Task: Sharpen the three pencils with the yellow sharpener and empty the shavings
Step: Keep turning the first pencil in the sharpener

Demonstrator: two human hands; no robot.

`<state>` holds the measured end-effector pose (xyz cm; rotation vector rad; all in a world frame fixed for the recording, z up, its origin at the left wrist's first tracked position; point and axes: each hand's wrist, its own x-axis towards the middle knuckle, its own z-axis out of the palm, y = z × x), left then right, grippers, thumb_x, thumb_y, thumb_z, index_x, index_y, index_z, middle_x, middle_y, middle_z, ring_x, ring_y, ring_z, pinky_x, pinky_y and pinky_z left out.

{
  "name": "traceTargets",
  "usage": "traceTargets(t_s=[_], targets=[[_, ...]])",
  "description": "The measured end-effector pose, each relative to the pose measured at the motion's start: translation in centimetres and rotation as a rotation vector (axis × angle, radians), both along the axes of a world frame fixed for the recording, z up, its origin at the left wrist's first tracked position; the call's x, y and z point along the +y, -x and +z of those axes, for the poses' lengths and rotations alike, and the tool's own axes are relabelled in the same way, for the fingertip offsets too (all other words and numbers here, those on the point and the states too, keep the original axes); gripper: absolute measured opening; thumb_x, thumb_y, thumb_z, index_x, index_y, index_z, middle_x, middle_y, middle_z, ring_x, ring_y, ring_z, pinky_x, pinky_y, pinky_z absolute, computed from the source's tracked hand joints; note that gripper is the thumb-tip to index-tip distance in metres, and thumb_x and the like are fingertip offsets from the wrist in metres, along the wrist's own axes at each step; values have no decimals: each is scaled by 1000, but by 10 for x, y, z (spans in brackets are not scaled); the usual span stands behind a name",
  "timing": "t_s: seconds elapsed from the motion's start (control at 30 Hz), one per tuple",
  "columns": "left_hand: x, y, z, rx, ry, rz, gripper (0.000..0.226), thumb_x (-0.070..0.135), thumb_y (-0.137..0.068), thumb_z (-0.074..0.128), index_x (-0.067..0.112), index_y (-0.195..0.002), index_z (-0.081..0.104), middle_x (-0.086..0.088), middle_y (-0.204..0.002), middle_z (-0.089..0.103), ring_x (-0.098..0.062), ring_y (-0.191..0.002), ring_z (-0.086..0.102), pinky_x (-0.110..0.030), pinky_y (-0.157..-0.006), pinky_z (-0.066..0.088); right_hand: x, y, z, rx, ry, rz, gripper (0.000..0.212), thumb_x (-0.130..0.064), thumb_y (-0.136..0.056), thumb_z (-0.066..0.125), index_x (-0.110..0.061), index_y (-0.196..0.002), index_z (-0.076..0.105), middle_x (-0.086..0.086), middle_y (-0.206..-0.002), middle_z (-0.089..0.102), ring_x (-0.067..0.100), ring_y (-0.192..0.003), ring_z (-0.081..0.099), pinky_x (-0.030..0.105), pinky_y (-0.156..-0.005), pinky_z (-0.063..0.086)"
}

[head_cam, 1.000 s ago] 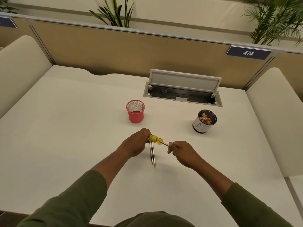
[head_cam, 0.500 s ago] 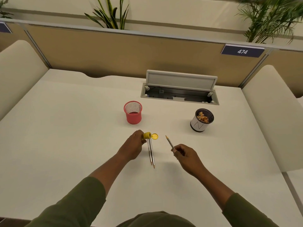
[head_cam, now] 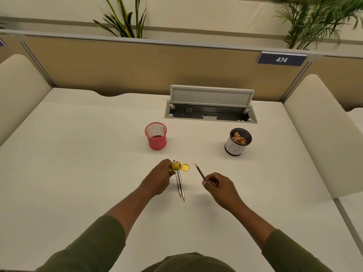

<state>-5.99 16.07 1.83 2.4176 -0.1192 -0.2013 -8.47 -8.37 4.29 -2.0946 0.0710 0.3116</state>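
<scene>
My left hand (head_cam: 158, 178) grips the yellow sharpener (head_cam: 176, 166) just above the table, its round lid (head_cam: 185, 167) flipped open to the right. Two pencils (head_cam: 180, 185) lie side by side on the white table under the sharpener, tips pointing toward me. My right hand (head_cam: 221, 188) pinches a third pencil (head_cam: 200, 171) by its lower end, its sharpened tip pointing up and to the left, a short gap from the sharpener. A white-labelled black mesh cup (head_cam: 237, 142) at the right holds pencil shavings.
A pink mesh cup (head_cam: 156, 136) stands behind my left hand. An open cable hatch (head_cam: 211, 110) is sunk into the table at the back. Cream side panels (head_cam: 322, 134) flank the desk, with a tan partition behind.
The third pencil has come out of the sharpener, and my right hand has drawn it away to the right. My left hand still holds the sharpener over the two lying pencils.
</scene>
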Motion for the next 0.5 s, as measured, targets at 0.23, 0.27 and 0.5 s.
traceTargets(t_s=[0.23,0.27,0.5], targets=[[-2,0,4,4,-43,-70,6,13,-96,49,12,-93,44,-8,-95,56,-30,-88,61,-49,-77,48,8,2,6,-144,109,113,4,-29,-85,68,-31,-89,68,-14,-79,66,0,-73,59,9,-64,44],[-2,1,5,4,-47,-79,6,13,-96,49,13,-93,44,-8,-96,55,-30,-89,61,-49,-78,49,10,2,7,-158,125,132,5,-30,-85,67,-31,-90,68,-14,-81,65,1,-74,59,11,-65,44],[2,1,5,3,-126,-139,8,17,-96,50,17,-94,42,-3,-96,53,-29,-85,61,-48,-74,49,15,-4,18,-294,252,220,13,-31,-88,65,-30,-100,72,-9,-82,58,4,-73,53,14,-64,38]])
